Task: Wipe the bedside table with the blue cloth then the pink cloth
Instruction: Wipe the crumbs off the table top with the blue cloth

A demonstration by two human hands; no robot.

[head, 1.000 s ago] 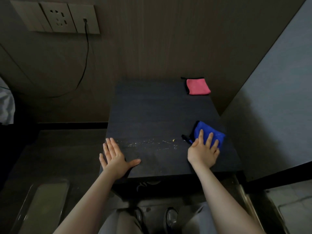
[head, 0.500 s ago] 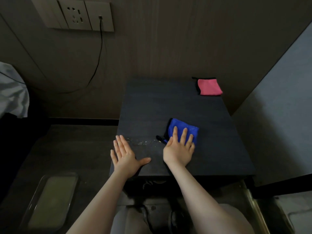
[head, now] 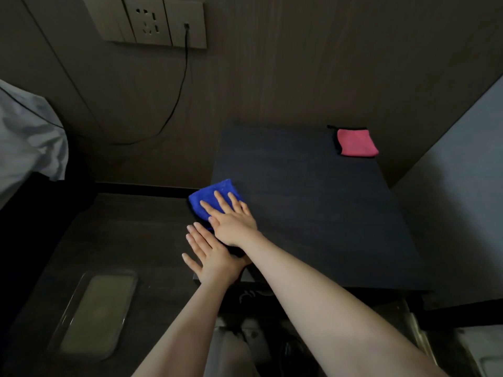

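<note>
Blue cloth (head: 213,195) lay at the left edge of the tabletop (head: 313,213), partly hanging past that edge, and your right hand (head: 234,221) pressed flat on top of it with the fingers spread; that grip was open, palm down on the fabric rather than curled around it. Your right forearm crossed over from the near side, passing above your left hand (head: 212,257). That left hand also lay flat and open, fingers together, at the near left corner of the tabletop, just beside the right hand and holding nothing. Pink cloth (head: 355,142), folded and edged in black, sat at the far right corner, well apart from both hands. You had a dark wood-grain wall (head: 299,63) behind the tabletop, with a socket panel (head: 160,21) and a black cable (head: 177,91) hanging from it. A clear tray (head: 95,311) lay on the floor to the left, and pale bedding (head: 27,140) showed at the left side.
</note>
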